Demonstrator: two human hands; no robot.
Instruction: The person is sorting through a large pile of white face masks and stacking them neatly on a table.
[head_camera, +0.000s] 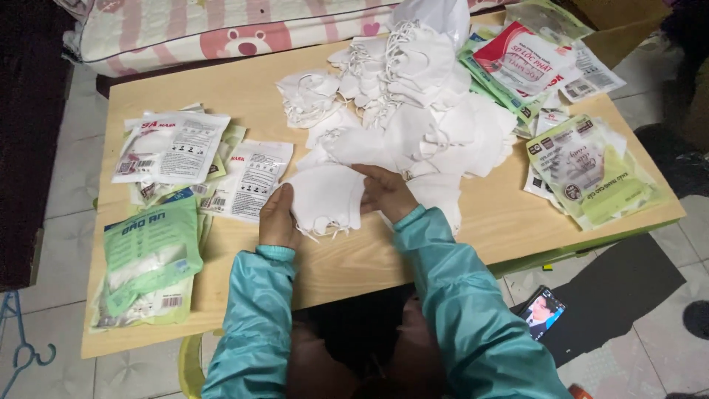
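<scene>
Hands at table (354, 273) centre: L hand (278, 219) & R hand (385, 193) both gripping white mask (325, 198), fingers pinching its sides. Mask pile (413, 103) at 12, green packs (148, 258) at 9, more packs (591, 170) at 3.

Green pouches (148, 255) left, white-red packets (524, 59) right, phone screen (541, 312) floor.

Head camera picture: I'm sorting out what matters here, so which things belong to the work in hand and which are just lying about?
In hand:
- left hand and right hand, both gripping a white face mask
- pile of white masks
- white mask packets
- green packets
- packets at right

Lying about:
- phone on the floor
- pink striped cushion
- blue hanger
</scene>
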